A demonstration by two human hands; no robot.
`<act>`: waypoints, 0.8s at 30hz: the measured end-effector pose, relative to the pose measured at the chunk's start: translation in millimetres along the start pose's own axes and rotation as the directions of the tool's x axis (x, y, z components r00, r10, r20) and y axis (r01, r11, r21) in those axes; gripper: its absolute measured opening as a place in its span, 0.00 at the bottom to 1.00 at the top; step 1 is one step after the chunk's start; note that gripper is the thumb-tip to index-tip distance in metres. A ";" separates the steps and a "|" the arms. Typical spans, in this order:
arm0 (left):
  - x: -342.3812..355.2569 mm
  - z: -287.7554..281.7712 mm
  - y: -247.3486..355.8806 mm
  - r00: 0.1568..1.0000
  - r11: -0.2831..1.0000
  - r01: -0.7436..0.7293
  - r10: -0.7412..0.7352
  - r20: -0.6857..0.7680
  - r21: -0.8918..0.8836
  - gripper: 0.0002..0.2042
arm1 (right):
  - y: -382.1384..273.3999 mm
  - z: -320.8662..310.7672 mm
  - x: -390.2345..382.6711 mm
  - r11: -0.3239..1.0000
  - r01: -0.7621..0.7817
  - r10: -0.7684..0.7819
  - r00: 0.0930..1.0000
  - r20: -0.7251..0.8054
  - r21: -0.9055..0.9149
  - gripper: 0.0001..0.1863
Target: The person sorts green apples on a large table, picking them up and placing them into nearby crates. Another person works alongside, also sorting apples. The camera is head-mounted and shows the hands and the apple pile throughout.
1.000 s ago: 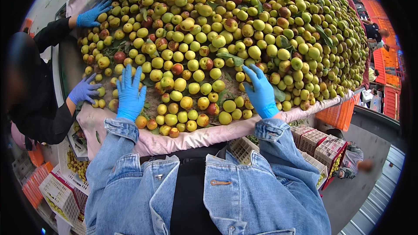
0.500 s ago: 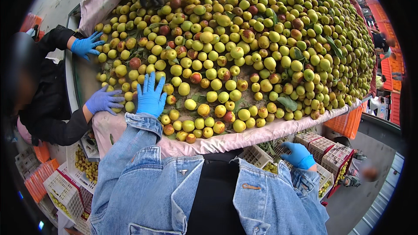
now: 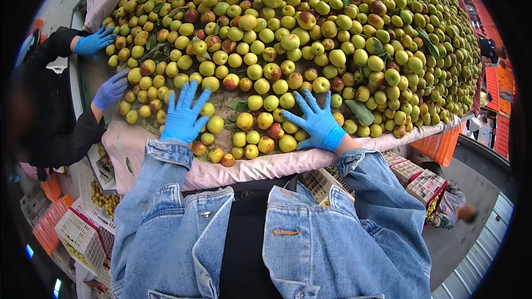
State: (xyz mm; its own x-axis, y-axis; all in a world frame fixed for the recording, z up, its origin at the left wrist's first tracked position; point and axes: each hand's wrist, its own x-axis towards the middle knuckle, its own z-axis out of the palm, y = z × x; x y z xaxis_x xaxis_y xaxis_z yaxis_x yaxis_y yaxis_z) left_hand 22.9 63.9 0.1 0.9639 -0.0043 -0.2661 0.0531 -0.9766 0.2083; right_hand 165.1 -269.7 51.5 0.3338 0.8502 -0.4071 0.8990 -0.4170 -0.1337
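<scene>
A broad heap of green-yellow jujubes (image 3: 338, 58), several with red-brown patches, covers the table in front of me. My left hand (image 3: 186, 112), in a blue glove, lies palm down with fingers spread among the jujubes near the front edge. My right hand (image 3: 317, 122), gloved in the same blue, is also spread open over the jujubes, its heel by the pink cloth edge (image 3: 260, 167). Between my hands sits a loose patch of fruit with bare table surface showing. Neither hand grips a fruit. A large green leaf (image 3: 360, 112) lies right of my right hand.
At the left, a co-worker in dark sleeves has a blue-gloved hand (image 3: 95, 41) and a purple-gloved hand (image 3: 111, 89) at the heap's edge. White crates (image 3: 77, 231) stand below left, more crates (image 3: 425, 188) below right, beside an orange crate (image 3: 438, 147).
My right hand has come up from beside the table onto the jujubes. My left hand stays spread on the fruit. The co-worker's hands shifted left, and a black-gloved hand at the top has left view.
</scene>
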 end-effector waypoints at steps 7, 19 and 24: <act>-8.5 -20.0 71.9 0.966 0.956 -0.242 0.253 0.050 -0.166 0.38 | 16.5 -4.2 49.9 0.993 -0.038 0.084 0.890 -0.448 0.112 0.33; -16.6 -10.5 36.7 0.973 0.973 0.228 -0.227 -0.032 0.038 0.41 | 61.9 20.0 -75.9 0.924 -0.329 0.297 0.938 0.177 0.196 0.27; 29.8 -20.6 142.9 0.989 0.970 -0.134 0.119 -0.084 -0.205 0.35 | 34.2 31.6 -40.2 0.776 -0.089 0.169 0.983 -0.070 0.624 0.24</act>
State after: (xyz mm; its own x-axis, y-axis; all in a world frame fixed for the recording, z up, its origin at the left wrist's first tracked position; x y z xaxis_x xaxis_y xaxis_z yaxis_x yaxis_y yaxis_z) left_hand 64.6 -71.3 41.4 0.9819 -0.1022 -0.1593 -0.0241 -0.9024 0.4303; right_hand 173.5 -328.3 34.8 0.5004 0.7876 -0.3596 0.4911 -0.6003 -0.6313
